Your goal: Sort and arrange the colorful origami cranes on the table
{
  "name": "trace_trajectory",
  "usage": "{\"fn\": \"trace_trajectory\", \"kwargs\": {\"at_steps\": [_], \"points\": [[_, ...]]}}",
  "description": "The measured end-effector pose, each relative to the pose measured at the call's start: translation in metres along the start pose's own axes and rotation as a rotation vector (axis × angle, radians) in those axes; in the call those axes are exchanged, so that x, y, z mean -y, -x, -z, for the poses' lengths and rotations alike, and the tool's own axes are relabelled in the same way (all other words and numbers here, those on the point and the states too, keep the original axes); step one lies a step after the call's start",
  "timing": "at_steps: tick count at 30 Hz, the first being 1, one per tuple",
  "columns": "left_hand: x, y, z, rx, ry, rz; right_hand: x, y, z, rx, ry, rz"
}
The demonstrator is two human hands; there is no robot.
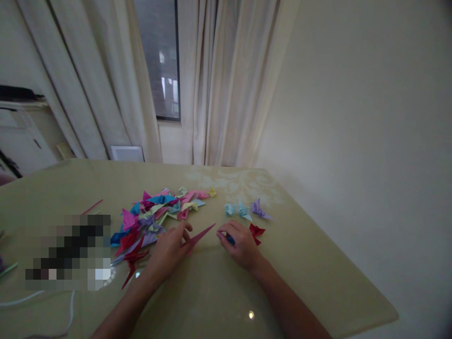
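Note:
My left hand (169, 252) rests on the table and pinches a long, pointed pink folded paper (202, 234) whose tip points right. Close to that tip, my right hand (242, 245) is closed around a small blue thing (230, 239), perhaps a pen, which I cannot make out fully. A red folded paper figure (256, 232) lies just right of my right hand. Behind it stand two light blue figures (237, 209) and a purple one (260, 209).
A heap of several coloured folded papers (155, 216) lies left of my hands on the yellow-green table (219, 292). A blurred patch (68, 252) and white cable (52, 301) are at the left. The table's right edge meets a pale wall; curtains and a window are behind.

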State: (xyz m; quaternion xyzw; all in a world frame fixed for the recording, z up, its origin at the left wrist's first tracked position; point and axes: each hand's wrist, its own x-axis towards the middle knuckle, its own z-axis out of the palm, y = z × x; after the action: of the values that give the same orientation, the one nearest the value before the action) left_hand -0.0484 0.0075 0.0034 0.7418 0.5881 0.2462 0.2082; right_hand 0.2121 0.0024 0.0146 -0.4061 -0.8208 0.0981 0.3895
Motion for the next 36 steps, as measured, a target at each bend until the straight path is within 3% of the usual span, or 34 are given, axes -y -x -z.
{"fn": "trace_trajectory", "kwargs": {"at_steps": [6,9,12,14,16,19,21,23,25,31,36], "points": [[-0.015,-0.002,0.001,-0.192,0.524,-0.054,0.006,-0.001,0.004,0.014,-0.053,0.004],[-0.024,0.001,-0.01,-0.144,0.726,-0.011,0.013,-0.003,0.003,0.012,-0.127,0.007],[-0.031,0.005,-0.02,-0.059,0.754,-0.017,0.016,-0.004,-0.001,-0.036,-0.224,-0.054],[-0.032,0.006,-0.019,-0.004,0.718,-0.038,0.014,-0.004,-0.002,-0.074,-0.287,-0.103],[-0.026,0.006,-0.009,0.022,0.546,-0.076,0.007,-0.006,0.002,-0.132,-0.345,-0.142],[-0.009,0.006,0.014,-0.014,0.01,-0.094,-0.009,-0.01,0.017,-0.288,-0.431,-0.213],[0.003,0.007,0.025,0.003,-0.323,-0.03,-0.022,-0.013,0.031,-0.414,-0.488,-0.274],[0.011,0.007,0.025,0.058,-0.465,0.035,-0.034,-0.015,0.045,-0.533,-0.523,-0.326],[0.013,0.007,0.015,0.104,-0.423,0.017,-0.044,-0.016,0.056,-0.632,-0.525,-0.359],[0.004,0.004,-0.02,0.143,-0.052,-0.232,-0.071,-0.013,0.068,-0.794,-0.461,-0.472],[0.015,0.0,-0.02,-0.052,-0.054,-0.265,-0.084,-0.01,0.062,-0.795,-0.43,-0.486]]}}
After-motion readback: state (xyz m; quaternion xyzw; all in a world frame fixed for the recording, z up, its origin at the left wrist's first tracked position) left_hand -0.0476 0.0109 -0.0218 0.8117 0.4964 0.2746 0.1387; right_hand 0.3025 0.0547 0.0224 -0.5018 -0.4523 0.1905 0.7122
